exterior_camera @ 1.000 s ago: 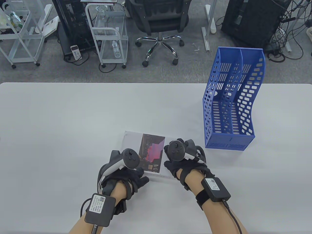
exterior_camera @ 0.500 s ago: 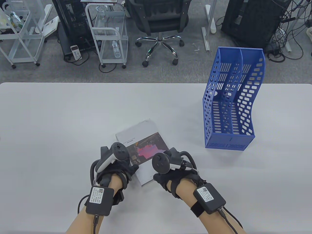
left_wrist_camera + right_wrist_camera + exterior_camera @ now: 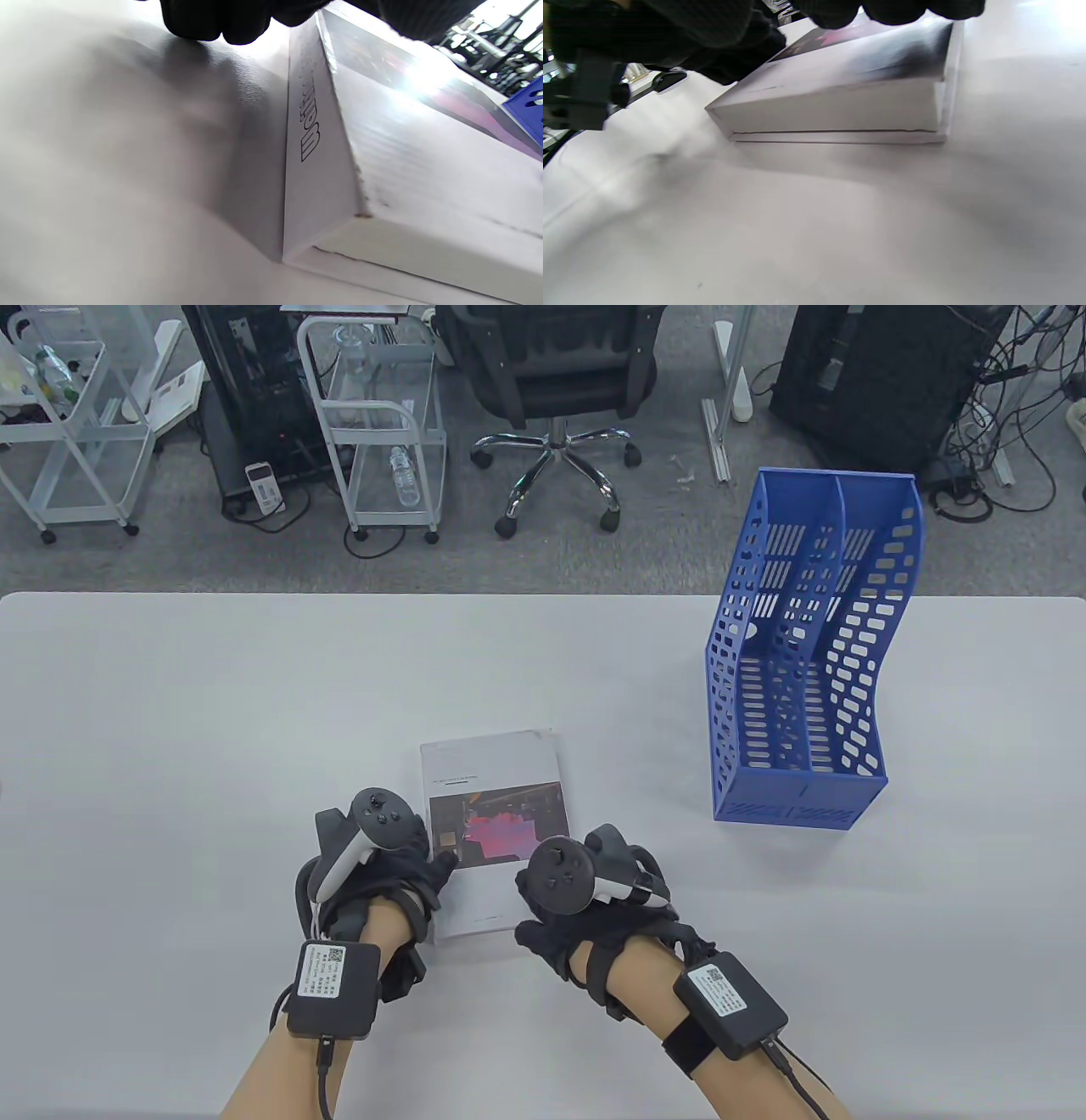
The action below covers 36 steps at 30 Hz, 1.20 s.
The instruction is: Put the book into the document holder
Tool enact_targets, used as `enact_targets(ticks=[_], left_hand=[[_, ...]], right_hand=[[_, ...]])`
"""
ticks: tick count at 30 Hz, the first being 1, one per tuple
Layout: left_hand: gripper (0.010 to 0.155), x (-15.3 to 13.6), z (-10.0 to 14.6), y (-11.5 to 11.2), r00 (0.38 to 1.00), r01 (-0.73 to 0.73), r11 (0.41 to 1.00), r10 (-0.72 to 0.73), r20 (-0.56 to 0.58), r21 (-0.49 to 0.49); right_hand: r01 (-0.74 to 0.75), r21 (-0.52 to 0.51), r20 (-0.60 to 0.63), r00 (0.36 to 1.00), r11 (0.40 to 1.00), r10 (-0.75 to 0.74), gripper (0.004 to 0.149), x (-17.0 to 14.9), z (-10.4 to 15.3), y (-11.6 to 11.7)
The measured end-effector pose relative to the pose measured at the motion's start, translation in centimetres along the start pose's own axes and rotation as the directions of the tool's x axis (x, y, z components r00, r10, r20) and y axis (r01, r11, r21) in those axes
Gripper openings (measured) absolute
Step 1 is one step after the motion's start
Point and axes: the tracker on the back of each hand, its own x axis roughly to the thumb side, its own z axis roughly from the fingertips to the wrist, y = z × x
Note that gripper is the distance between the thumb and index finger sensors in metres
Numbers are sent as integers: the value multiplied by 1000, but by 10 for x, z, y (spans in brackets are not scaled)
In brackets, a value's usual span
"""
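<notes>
The book (image 3: 496,831) lies flat on the bench (image 3: 170,729), well apart from the holder (image 3: 797,806), with the left hand (image 3: 373,882) and right hand (image 3: 585,899) touching its sides, probably to lift it, though a closed grip cannot be told.

Left hand (image 3: 373,882) fingers: covered from above by the tracker; in the left wrist view only dark fingertips (image 3: 220,21) show, cut by the top edge.
Right hand (image 3: 585,916) fingers: hidden under its tracker; whether they grip the book (image 3: 496,831) cannot be told.
Book spine lettering (image 3: 309,127): partly readable only, blurred toward the top.
Book cover: washed out by glare in the left wrist view.
Document holder (image 3: 802,661): only a blue corner (image 3: 528,110) in the left wrist view.
Surface (image 3: 814,220): blurred close to the right wrist camera.
</notes>
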Motion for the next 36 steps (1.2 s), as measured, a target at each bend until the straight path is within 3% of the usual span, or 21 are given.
enact_targets(ticks=[4,8,14,17,21,28,33,36], left_hand=[[78,-10,1,-9,999,24,990,-28,-24,-140],[80,-7,1,-16,983,-170,961,182,35,-219],[83,-11,5,-11,930,-337,906,362,59,-255],[83,-7,15,2,873,-441,875,470,129,-200],[81,8,37,20,837,-459,880,474,274,-122],[72,42,72,26,846,-302,952,249,472,40],[70,67,90,9,845,-191,979,130,518,65],[71,73,95,6,859,-151,978,56,509,147]], right_hand=[[62,56,-17,998,997,-61,74,-5,-3,6],[147,72,-18,989,986,-146,76,-7,-5,11],[270,79,-25,963,960,-268,79,-14,-7,11],[341,67,-16,940,938,-341,78,-22,-7,8],[442,50,-9,897,896,-442,78,-31,-8,6],[620,90,4,782,779,-623,76,-44,-11,11],[601,136,19,793,788,-609,73,-43,-12,13],[607,124,18,790,785,-613,72,-45,-11,11]])
